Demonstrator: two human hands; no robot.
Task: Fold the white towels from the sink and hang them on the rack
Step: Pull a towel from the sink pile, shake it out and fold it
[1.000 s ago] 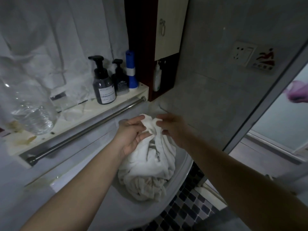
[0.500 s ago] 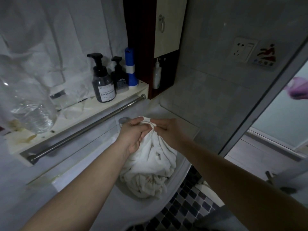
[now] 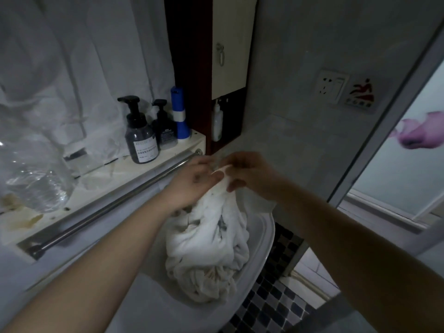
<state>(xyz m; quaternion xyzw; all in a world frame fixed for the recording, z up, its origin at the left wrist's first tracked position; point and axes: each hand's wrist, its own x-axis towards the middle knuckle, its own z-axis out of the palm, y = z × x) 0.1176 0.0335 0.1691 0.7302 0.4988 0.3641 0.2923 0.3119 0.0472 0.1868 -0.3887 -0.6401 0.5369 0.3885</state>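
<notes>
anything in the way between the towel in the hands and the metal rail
Nothing visible. The left hand and right hand pinch the white towel beside the rail; its bar is bare, pump bottles stand behind it.

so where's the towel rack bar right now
In the head view the metal rack bar runs diagonally across the left side, along the shelf front below the dark pump bottles, ending beside the left hand.

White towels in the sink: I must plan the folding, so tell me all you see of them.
The white towels are a crumpled, soft-looking cloth heap with a few dark marks, lying in the white sink. The top is gathered into a peak, pinched by the left hand and the right hand. Nothing looks folded.
</notes>
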